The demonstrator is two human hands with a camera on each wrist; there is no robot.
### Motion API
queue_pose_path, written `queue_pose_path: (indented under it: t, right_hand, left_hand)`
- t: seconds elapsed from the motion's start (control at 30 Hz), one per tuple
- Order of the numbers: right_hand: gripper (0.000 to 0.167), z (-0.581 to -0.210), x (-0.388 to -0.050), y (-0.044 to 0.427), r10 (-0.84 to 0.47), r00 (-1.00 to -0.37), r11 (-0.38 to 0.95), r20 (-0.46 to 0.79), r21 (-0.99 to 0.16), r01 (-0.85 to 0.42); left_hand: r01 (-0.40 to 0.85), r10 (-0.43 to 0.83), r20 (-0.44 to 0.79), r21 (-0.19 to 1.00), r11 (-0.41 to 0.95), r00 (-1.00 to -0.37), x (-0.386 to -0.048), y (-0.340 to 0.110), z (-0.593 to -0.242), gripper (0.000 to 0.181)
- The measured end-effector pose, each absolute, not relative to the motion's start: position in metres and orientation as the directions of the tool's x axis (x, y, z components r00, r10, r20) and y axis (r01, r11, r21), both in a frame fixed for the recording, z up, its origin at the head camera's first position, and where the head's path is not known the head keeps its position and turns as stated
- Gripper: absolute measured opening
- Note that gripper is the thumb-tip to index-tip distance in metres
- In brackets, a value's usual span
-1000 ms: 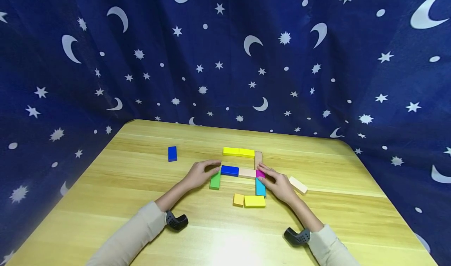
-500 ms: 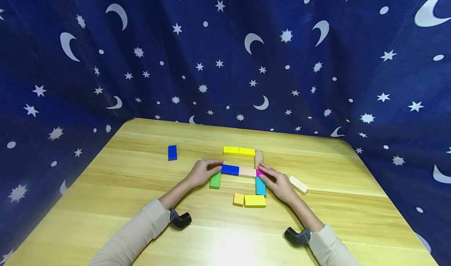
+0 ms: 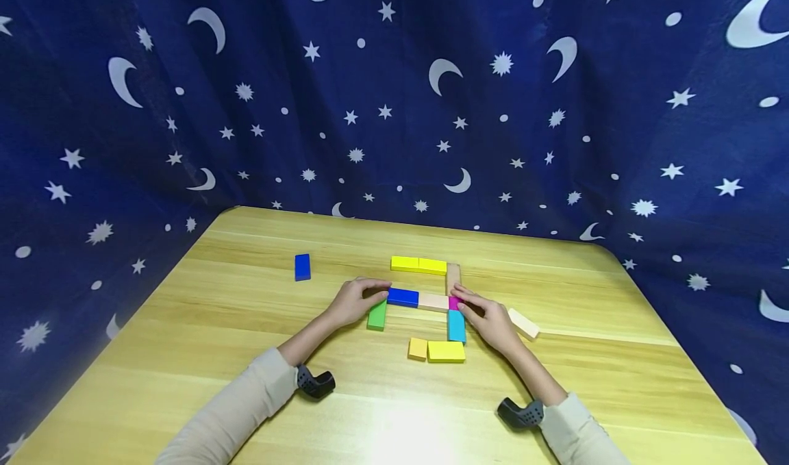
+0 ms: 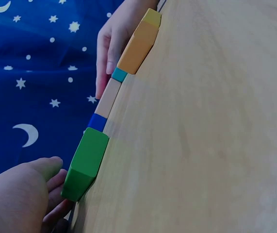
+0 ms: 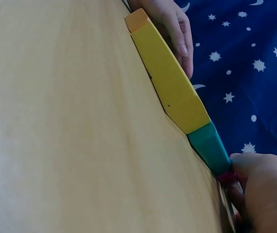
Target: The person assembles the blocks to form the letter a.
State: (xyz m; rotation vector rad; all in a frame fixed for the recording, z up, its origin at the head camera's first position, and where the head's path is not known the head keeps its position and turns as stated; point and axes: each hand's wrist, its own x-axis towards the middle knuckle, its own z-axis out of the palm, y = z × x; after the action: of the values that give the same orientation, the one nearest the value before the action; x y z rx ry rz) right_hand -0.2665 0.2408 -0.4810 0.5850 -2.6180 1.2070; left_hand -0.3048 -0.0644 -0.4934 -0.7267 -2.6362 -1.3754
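Observation:
My left hand [image 3: 353, 302] lies at the left end of a row of wooden blocks, its fingertips beside a blue block [image 3: 403, 297] and its thumb over the far end of a green block [image 3: 377, 318]. A pale wood block [image 3: 433, 302] continues the row to a magenta block [image 3: 454, 303]. At that right end, my right hand [image 3: 490, 321] touches the magenta block with extended fingers and thumb, partly covering it. Toward me from the magenta block lies a cyan block [image 3: 456, 326]. The right wrist view shows the thumb by the magenta block; the fingers are partly hidden.
Two yellow blocks [image 3: 419, 265] and a tan block [image 3: 453, 277] form a corner behind the row. Nearer me lie an orange block [image 3: 417, 349] and a yellow block [image 3: 446, 352]. Separate are a blue block [image 3: 302, 267], left, and a cream block [image 3: 523, 324], right.
My left hand and forearm have shifted slightly right. My right thumb has edged right, off the seam between the cyan and magenta blocks. The blocks look nearly unmoved.

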Motion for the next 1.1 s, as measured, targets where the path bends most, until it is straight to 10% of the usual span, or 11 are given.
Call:
queue_pose_path:
  t: [1.1]
  right_hand:
    - [0.031, -0.478, -0.277, 0.241, -0.314, -0.898, 0.553, 0.308, -0.709, -0.437]
  left_hand:
    - [0.468, 0.384, 0.302, 0.739, 0.484, -0.873, -0.304, -0.065, -0.492, 0.028]
